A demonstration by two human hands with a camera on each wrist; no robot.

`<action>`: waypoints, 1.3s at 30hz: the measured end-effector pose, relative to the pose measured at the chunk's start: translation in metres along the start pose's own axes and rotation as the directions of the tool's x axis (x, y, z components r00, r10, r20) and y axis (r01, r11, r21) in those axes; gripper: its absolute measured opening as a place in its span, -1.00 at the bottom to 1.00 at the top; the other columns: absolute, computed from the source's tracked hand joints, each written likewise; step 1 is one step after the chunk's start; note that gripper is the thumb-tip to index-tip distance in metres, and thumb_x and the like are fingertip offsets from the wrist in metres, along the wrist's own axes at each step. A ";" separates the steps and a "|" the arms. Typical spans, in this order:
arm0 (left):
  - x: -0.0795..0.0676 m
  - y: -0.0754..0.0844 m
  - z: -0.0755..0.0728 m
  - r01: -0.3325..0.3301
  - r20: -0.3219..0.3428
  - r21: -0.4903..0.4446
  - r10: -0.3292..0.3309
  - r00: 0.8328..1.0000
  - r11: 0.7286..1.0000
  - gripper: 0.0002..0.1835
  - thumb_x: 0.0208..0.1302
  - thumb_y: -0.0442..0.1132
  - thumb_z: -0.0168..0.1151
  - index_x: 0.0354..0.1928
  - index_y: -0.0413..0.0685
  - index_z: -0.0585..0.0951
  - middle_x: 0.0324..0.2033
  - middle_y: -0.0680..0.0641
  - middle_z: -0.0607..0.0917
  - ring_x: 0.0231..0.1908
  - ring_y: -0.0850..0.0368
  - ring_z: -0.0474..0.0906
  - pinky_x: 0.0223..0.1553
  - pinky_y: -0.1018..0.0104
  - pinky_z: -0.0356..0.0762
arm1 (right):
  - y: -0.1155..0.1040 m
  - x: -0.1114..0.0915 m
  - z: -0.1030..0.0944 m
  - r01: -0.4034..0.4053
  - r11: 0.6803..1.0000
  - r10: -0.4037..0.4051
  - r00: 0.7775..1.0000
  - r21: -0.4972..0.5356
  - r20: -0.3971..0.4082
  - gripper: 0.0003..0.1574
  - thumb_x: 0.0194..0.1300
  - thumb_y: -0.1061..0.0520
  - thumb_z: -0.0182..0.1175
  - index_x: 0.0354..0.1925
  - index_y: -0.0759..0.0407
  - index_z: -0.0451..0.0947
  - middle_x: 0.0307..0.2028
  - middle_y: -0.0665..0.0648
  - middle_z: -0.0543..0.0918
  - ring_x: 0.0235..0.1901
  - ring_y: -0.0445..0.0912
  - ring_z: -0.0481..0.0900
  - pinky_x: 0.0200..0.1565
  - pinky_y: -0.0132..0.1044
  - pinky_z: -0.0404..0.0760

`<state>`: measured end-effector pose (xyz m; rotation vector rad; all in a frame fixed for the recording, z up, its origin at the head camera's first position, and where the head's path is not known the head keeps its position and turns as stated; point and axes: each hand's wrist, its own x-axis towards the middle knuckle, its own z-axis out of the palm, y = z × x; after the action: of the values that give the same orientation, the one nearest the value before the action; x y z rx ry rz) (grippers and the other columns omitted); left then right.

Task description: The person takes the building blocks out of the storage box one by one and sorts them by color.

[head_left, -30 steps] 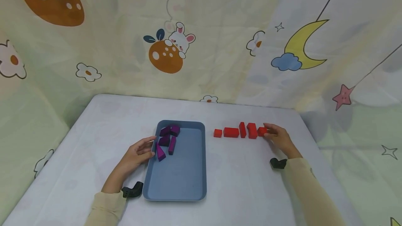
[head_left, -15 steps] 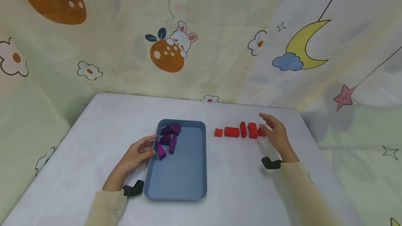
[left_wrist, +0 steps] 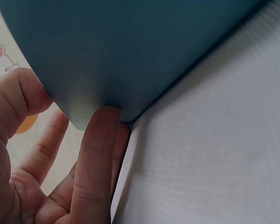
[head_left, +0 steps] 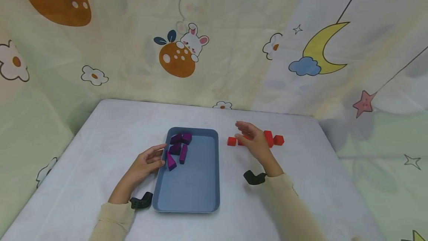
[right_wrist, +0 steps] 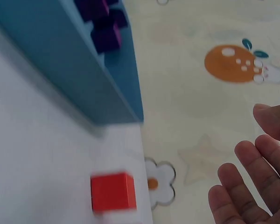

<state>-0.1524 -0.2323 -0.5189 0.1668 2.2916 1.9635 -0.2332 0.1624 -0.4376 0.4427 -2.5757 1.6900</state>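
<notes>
My left hand (head_left: 147,162) rests at the left rim of a blue tray (head_left: 214,181); in the left wrist view its fingertips touch the tray's outer side (left_wrist: 102,60). Inside the tray's far left part lie several purple blocks (head_left: 182,154). My right hand (head_left: 254,140), fingers loosely spread and holding nothing, is over a row of red blocks to the tray's right. A small red cube (head_left: 232,141) shows left of the hand, a notched red block (head_left: 268,138) and another red block (head_left: 278,140) right of it. The hand hides the middle of the row.
The table (head_left: 133,122) wears a white cloth. Behind it hangs a printed curtain (head_left: 234,47) with bunnies, flowers and a moon. A black wrist camera (head_left: 255,177) sits by the right wrist, another black camera (head_left: 141,201) by the left.
My right hand has left the red block at the row's right end, lifted and moved left over the row. The left hand stays at the tray rim, and the blocks have not visibly moved.
</notes>
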 end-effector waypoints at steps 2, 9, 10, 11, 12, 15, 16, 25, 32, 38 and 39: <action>0.000 0.000 0.000 0.004 -0.002 -0.003 -0.004 1.000 1.000 -0.31 0.44 -0.40 0.33 0.56 -0.38 0.37 0.42 -0.55 0.46 0.30 -0.28 0.62 0.02 0.34 0.68 | -0.005 0.002 0.014 0.029 0.999 -0.030 0.999 0.036 0.017 -0.36 0.47 0.33 0.36 0.44 0.39 0.49 0.38 0.37 0.61 0.40 0.29 0.54 0.38 0.05 0.49; -0.001 0.002 0.000 0.010 0.000 -0.007 -0.010 1.000 1.000 -0.29 0.42 -0.40 0.32 0.56 -0.37 0.36 0.43 -0.56 0.45 0.35 -0.45 0.53 0.02 0.32 0.68 | -0.016 0.008 0.056 0.058 0.991 -0.070 0.993 0.123 0.093 -0.34 0.41 0.38 0.39 0.42 0.39 0.51 0.37 0.37 0.61 0.40 0.28 0.54 0.39 0.06 0.49; -0.001 0.002 0.000 0.011 0.002 -0.009 -0.011 1.000 1.000 -0.29 0.42 -0.41 0.32 0.57 -0.37 0.36 0.43 -0.56 0.45 0.35 -0.45 0.53 0.02 0.32 0.68 | -0.016 0.009 0.062 0.055 0.990 -0.069 0.992 0.131 0.103 -0.34 0.40 0.38 0.40 0.42 0.38 0.51 0.37 0.36 0.61 0.40 0.27 0.54 0.39 0.07 0.49; -0.001 0.002 0.000 0.011 0.003 -0.011 -0.011 1.000 1.000 -0.29 0.42 -0.41 0.32 0.57 -0.37 0.36 0.44 -0.56 0.44 0.35 -0.44 0.53 0.02 0.32 0.68 | -0.017 0.010 0.067 0.053 0.988 -0.069 0.991 0.142 0.114 -0.33 0.40 0.39 0.40 0.41 0.39 0.51 0.37 0.36 0.61 0.41 0.26 0.54 0.39 0.07 0.49; -0.001 0.002 0.000 0.012 0.002 -0.013 -0.012 1.000 1.000 -0.29 0.42 -0.41 0.32 0.57 -0.37 0.36 0.44 -0.56 0.44 0.35 -0.44 0.53 0.02 0.33 0.68 | -0.018 0.011 0.072 0.045 0.987 -0.065 0.990 0.152 0.128 -0.33 0.39 0.38 0.41 0.42 0.39 0.51 0.38 0.36 0.60 0.42 0.25 0.53 0.40 0.06 0.49; -0.001 0.002 0.000 0.014 0.001 -0.015 -0.014 1.000 1.000 -0.29 0.42 -0.42 0.31 0.57 -0.37 0.36 0.44 -0.56 0.44 0.36 -0.43 0.53 0.03 0.33 0.67 | -0.019 0.013 0.086 0.012 0.984 -0.044 0.983 0.179 0.176 -0.30 0.38 0.38 0.42 0.43 0.38 0.50 0.40 0.36 0.59 0.43 0.23 0.51 0.40 0.03 0.49; -0.001 0.002 0.000 0.015 0.000 -0.014 -0.015 1.000 1.000 -0.29 0.41 -0.42 0.31 0.56 -0.37 0.36 0.43 -0.56 0.44 0.35 -0.43 0.53 0.03 0.33 0.68 | -0.019 0.013 0.091 0.002 0.983 -0.039 0.980 0.184 0.194 -0.30 0.38 0.37 0.42 0.43 0.39 0.49 0.40 0.36 0.58 0.44 0.24 0.51 0.41 0.02 0.49; -0.001 0.002 0.000 0.020 0.000 -0.019 -0.020 1.000 1.000 -0.29 0.41 -0.41 0.32 0.56 -0.37 0.36 0.44 -0.55 0.45 0.36 -0.42 0.53 0.02 0.33 0.68 | -0.020 0.014 0.128 -0.071 0.986 0.018 0.941 0.148 0.337 -0.22 0.32 0.36 0.49 0.44 0.41 0.48 0.41 0.38 0.56 0.42 0.29 0.51 0.42 0.03 0.48; 0.000 0.002 -0.001 0.035 0.007 -0.015 -0.035 0.999 0.999 -0.28 0.43 -0.39 0.33 0.57 -0.35 0.35 0.45 -0.54 0.44 0.37 -0.42 0.52 0.02 0.32 0.68 | -0.020 0.013 0.146 -0.087 0.995 0.095 0.919 -0.039 0.383 -0.13 0.20 0.28 0.61 0.42 0.35 0.52 0.40 0.32 0.59 0.39 0.20 0.57 0.37 -0.04 0.54; 0.000 0.003 0.000 0.037 0.006 -0.022 -0.037 0.999 0.999 -0.28 0.42 -0.39 0.33 0.57 -0.36 0.35 0.45 -0.54 0.44 0.37 -0.42 0.52 0.02 0.33 0.68 | -0.018 0.012 0.154 -0.070 0.987 0.119 0.925 -0.146 0.361 -0.13 0.17 0.23 0.65 0.40 0.29 0.56 0.35 0.31 0.63 0.34 0.18 0.62 0.36 -0.01 0.56; 0.000 0.002 0.000 0.034 0.006 -0.025 -0.034 0.999 0.999 -0.28 0.42 -0.40 0.33 0.57 -0.36 0.35 0.44 -0.54 0.44 0.37 -0.42 0.52 0.02 0.33 0.68 | -0.019 0.012 0.155 -0.064 0.985 0.119 0.926 -0.160 0.359 -0.14 0.17 0.22 0.65 0.39 0.28 0.56 0.34 0.31 0.64 0.32 0.17 0.62 0.35 0.00 0.56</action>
<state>-0.1522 -0.2322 -0.5164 0.1297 2.2503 1.9715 -0.2199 0.0128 -0.4820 0.7020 -3.0013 1.5570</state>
